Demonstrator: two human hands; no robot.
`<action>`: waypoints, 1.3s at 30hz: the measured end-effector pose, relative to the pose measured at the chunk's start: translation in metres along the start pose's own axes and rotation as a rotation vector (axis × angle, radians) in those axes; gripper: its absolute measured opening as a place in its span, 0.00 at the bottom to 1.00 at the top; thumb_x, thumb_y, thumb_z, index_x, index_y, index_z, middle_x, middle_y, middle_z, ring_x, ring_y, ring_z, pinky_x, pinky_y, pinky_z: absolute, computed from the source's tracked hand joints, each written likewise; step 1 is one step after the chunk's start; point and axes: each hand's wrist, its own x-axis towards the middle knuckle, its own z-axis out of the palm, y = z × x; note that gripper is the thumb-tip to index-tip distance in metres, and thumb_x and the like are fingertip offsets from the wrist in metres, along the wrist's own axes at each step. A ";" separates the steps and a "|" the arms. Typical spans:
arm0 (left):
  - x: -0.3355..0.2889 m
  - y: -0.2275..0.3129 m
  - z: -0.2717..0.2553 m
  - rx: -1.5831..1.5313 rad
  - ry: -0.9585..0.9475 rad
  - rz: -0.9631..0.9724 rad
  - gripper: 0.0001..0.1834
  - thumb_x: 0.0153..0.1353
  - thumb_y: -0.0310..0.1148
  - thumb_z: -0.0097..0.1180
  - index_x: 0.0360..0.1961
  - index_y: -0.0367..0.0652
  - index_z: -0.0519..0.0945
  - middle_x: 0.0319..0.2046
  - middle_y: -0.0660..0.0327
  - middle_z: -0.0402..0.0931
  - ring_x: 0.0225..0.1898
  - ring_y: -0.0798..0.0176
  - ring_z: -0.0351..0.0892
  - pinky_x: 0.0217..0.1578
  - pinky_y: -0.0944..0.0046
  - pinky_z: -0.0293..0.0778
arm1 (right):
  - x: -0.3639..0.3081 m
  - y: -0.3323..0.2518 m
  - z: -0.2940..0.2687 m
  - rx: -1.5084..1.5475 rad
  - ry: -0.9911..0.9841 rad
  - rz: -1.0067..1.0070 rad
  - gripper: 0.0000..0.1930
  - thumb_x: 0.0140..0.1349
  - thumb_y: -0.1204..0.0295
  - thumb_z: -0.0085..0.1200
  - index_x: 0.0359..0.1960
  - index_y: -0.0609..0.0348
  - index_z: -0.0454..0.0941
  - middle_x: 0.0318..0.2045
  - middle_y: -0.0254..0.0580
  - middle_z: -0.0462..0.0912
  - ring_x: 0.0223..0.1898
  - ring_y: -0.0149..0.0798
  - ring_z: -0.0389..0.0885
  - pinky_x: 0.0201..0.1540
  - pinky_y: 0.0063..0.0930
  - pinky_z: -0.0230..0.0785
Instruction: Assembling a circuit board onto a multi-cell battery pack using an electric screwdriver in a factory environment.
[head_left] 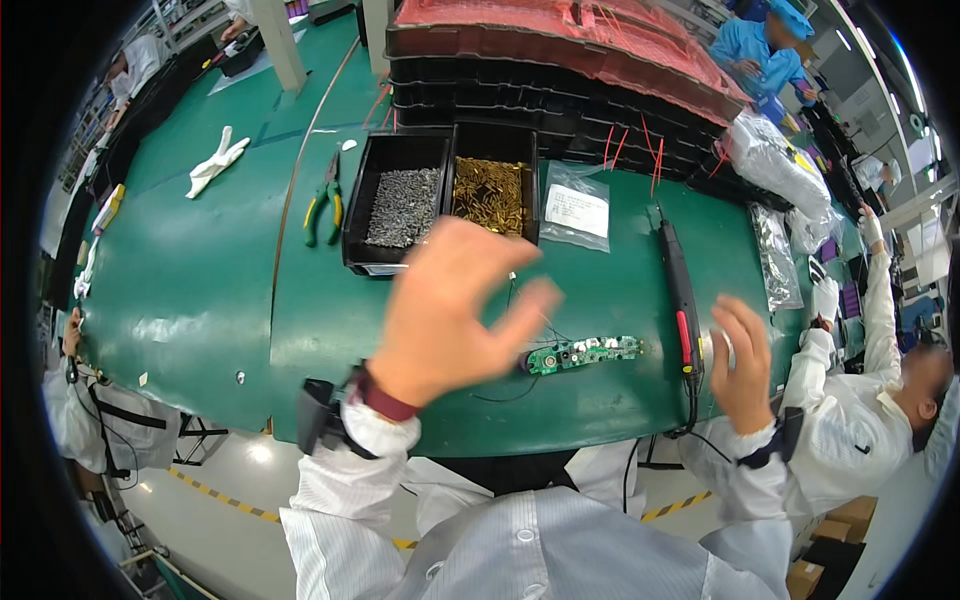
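My left hand (450, 310) is raised over the bench, thumb and fingers apart, just in front of two black bins. Small silver screws (402, 205) fill the left bin (352, 225), and brass-coloured pins (490, 195) lie in the right one (533, 145). Beside that hand's fingertips, a narrow green circuit board (590, 352) with thin dark wires lies on the green mat (470, 425). My right hand (740, 365) hovers, fingers loosely bent and nothing held, close to a black electric screwdriver (678, 280) with a red switch. The screwdriver lies with its tip pointing away from me.
Green-handled pliers (324, 208) lie left of the bins. Behind stand stacked black trays (480, 90) with red lining. A clear bag with a white label (577, 212) lies right of the bins. A white glove (217, 162) rests far left. A co-worker (850, 400) sits at right.
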 end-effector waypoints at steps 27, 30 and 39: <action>-0.002 -0.109 -0.025 0.396 -0.085 -0.418 0.10 0.52 0.13 0.59 0.36 0.33 0.81 0.30 0.50 0.79 0.31 0.45 0.82 0.35 0.54 0.77 | 0.083 0.011 -0.005 0.443 0.490 -0.595 0.18 0.50 0.74 0.73 0.39 0.55 0.75 0.43 0.41 0.78 0.53 0.63 0.82 0.63 0.74 0.72; -0.001 -0.096 -0.033 0.410 0.015 -0.287 0.08 0.57 0.16 0.56 0.38 0.35 0.80 0.31 0.50 0.76 0.30 0.47 0.80 0.32 0.55 0.75 | 0.122 -0.010 -0.014 0.956 0.611 -0.707 0.21 0.58 0.77 0.66 0.50 0.57 0.69 0.38 0.47 0.80 0.39 0.52 0.85 0.49 0.60 0.76; 0.001 -0.096 -0.026 0.173 0.133 -0.347 0.12 0.57 0.16 0.62 0.43 0.33 0.84 0.34 0.55 0.86 0.35 0.61 0.88 0.40 0.65 0.83 | 0.152 -0.082 -0.040 1.525 0.582 -0.596 0.13 0.67 0.65 0.62 0.30 0.52 0.69 0.21 0.33 0.77 0.15 0.30 0.73 0.17 0.24 0.70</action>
